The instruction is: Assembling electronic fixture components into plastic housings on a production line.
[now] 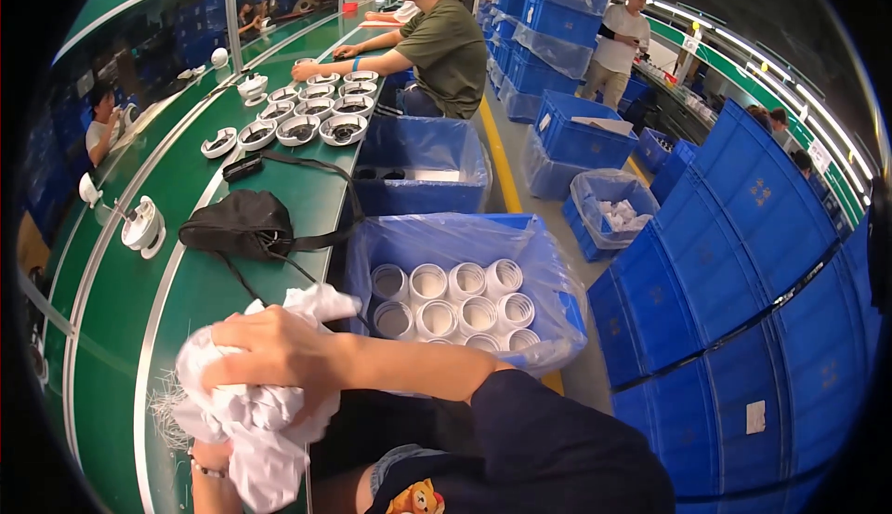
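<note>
the right hand [283, 351] curls tightly over a crumpled white cloth [251, 409] near eight o'clock; the left hand [213, 453], mostly hidden at the cloth's seven o'clock, has a grip i cannot tell; dragging the cloth toward nine o'clock could catch loose pale strands [167, 414] in its folds

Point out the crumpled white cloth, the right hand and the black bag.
Crumpled white cloth [256, 419]: head view, on its lower folds.
Right hand [283, 349]: head view, on its back.
Black bag [239, 225]: head view, on the middle of its body.
</note>
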`<state>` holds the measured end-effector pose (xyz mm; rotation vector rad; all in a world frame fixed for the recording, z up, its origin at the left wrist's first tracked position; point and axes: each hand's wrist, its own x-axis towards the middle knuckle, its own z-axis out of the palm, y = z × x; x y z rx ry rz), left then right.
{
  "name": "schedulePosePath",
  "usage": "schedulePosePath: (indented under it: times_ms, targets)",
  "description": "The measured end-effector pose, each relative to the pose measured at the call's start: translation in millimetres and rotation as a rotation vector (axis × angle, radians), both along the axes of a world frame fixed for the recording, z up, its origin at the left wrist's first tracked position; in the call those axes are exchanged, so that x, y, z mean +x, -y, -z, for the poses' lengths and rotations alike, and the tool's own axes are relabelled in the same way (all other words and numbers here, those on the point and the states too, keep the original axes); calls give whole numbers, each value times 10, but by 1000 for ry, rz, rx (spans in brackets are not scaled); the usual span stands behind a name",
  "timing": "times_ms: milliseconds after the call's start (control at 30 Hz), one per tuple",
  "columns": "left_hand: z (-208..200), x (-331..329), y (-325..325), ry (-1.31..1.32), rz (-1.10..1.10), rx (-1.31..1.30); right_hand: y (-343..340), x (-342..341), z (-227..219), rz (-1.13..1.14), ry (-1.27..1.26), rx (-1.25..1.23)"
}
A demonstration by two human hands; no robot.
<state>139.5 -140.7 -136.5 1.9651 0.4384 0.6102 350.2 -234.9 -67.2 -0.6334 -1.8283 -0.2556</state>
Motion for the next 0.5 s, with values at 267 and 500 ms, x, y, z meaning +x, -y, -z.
schedulePosePath:
  times_ms: [267,500]
  targets:
    - [-395,78,244,-49,-248,188,-88,361,130,-733,-207,-624]
    - [-613,917,556,323,-164,462,261,39,471,-1230,-1033,-959]
